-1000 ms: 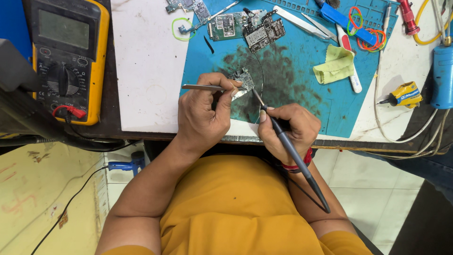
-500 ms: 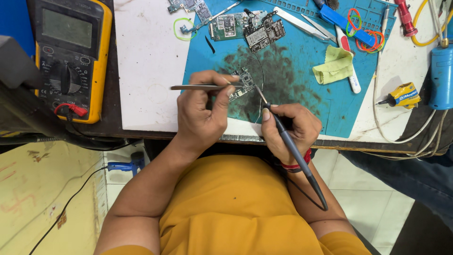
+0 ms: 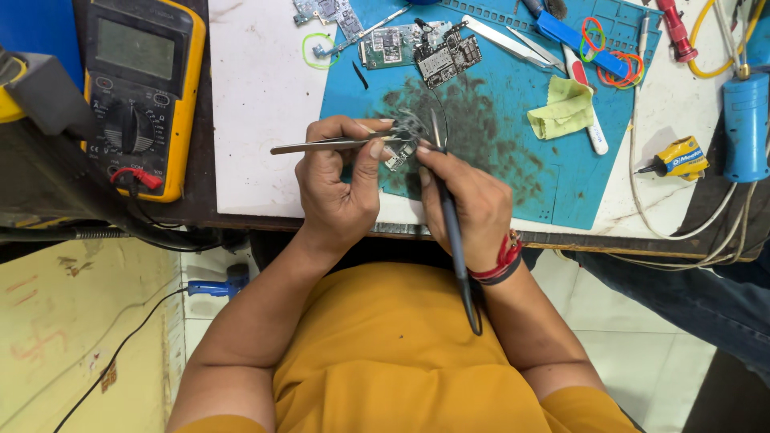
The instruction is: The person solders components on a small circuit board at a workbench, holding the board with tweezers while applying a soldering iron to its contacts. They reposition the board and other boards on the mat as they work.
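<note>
My left hand [image 3: 341,180] grips metal tweezers [image 3: 309,147] that stick out to the left, and also pinches a small circuit board [image 3: 405,136] over the blue work mat [image 3: 513,152]. My right hand [image 3: 465,200] holds a dark pen-shaped soldering iron [image 3: 457,248]; its thin tip points up beside the small board, and its cable end trails back toward my body. The two hands touch each other at the board.
A yellow multimeter [image 3: 140,88] lies at the left. More circuit boards [image 3: 417,44], a second pair of tweezers [image 3: 505,40], a yellow cloth [image 3: 561,108], rubber bands [image 3: 613,60], a blue tool [image 3: 746,120] and cables [image 3: 642,200] crowd the back and right.
Both hands have shifted slightly toward the left and closer together. The iron's tip now stands more upright at the small board; the tweezers stay in my left hand.
</note>
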`<state>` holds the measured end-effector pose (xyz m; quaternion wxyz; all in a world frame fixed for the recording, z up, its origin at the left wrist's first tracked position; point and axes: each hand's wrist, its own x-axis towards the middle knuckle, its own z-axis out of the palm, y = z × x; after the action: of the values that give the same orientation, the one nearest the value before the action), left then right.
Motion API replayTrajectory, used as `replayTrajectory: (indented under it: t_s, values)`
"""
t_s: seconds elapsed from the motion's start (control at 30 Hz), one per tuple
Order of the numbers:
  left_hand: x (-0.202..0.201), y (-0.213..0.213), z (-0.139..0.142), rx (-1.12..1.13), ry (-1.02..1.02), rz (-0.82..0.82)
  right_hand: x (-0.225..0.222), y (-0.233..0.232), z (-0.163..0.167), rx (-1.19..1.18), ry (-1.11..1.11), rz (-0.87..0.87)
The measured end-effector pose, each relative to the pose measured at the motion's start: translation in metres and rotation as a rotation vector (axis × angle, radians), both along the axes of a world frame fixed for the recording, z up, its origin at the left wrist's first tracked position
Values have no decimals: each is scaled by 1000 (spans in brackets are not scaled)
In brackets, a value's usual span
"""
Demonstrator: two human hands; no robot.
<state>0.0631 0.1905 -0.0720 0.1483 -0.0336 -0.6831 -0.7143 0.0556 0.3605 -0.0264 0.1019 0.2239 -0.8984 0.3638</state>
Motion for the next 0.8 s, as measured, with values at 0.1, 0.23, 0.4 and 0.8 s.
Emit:
replayTrajectory:
  t_s: [0.1,0.23,0.4,0.8]
  values:
    - [-1,-1,0,-5,-16,5,-6,-1,0,1,-4,1]
    - [1,-1,0,14,-26,1,-3,1,-4,-104,-44,-41]
    - [3,0,0,10,-8,0,8,8,-20,-255,-116,-107]
    - [15,-13,-3,2,-65,37,11,16,-28,-217,-79,-95]
